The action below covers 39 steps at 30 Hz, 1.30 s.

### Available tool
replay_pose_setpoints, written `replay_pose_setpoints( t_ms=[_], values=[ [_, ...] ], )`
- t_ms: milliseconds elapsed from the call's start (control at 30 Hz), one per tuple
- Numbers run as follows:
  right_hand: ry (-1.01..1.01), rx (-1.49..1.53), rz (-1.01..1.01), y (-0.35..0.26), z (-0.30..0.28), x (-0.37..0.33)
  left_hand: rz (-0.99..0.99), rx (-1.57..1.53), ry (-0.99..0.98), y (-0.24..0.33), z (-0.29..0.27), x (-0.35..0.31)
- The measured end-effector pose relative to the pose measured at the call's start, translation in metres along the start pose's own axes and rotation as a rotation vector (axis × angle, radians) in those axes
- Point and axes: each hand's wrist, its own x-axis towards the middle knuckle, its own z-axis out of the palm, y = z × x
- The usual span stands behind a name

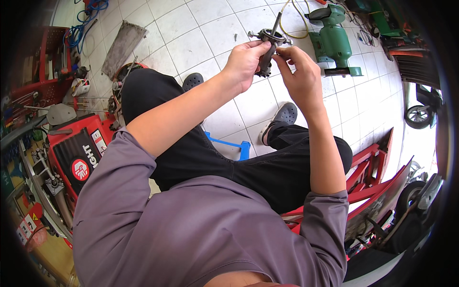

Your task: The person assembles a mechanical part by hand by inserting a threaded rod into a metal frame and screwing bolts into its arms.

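Observation:
Out over the tiled floor, at the top middle, my left hand [242, 67] is closed round a dark metal part [267, 55]. The part has a round ring at its upper end and bolts sticking out at its sides. A thin dark rod [277, 23] rises from the ring. Close against the part's right side, my right hand [302, 74] has its thumb and fingertips pinched together. Whatever sits between those fingertips is too small to make out.
A green bench grinder [334, 45] stands on the floor to the right, near a yellow hose [287, 28]. Between my legs is a blue plastic piece [244, 149]. At left are a grey board [122, 50], a red tool cabinet [50, 88] and a red-and-black machine [71, 153]. A red metal frame [368, 167] stands right.

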Motion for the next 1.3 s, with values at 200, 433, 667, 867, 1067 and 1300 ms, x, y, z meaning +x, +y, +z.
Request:
replay_pose_setpoints(
  t_ms=[200,433,667,867,1067,1300],
  values=[
    [0.092,-0.205,0.004,-0.007,-0.001,-0.002,0.005,0.010,-0.018,0.000,0.003,-0.005],
    [0.150,-0.377,-0.168,-0.002,0.002,-0.002,0.015,-0.019,0.018,0.003,0.012,-0.011],
    [0.142,-0.432,-0.265,0.000,0.006,-0.001,0.046,-0.019,0.075,0.004,0.011,-0.010],
    [0.101,-0.548,-0.231,-0.012,0.005,-0.001,0.083,-0.027,0.099,-0.001,0.011,-0.008],
    [0.092,-0.616,-0.208,-0.015,0.009,-0.001,0.106,0.016,0.130,-0.007,0.005,-0.003],
    [0.100,-0.538,-0.234,-0.011,0.012,-0.003,0.115,0.005,0.134,-0.009,0.005,-0.004]
  ],
)
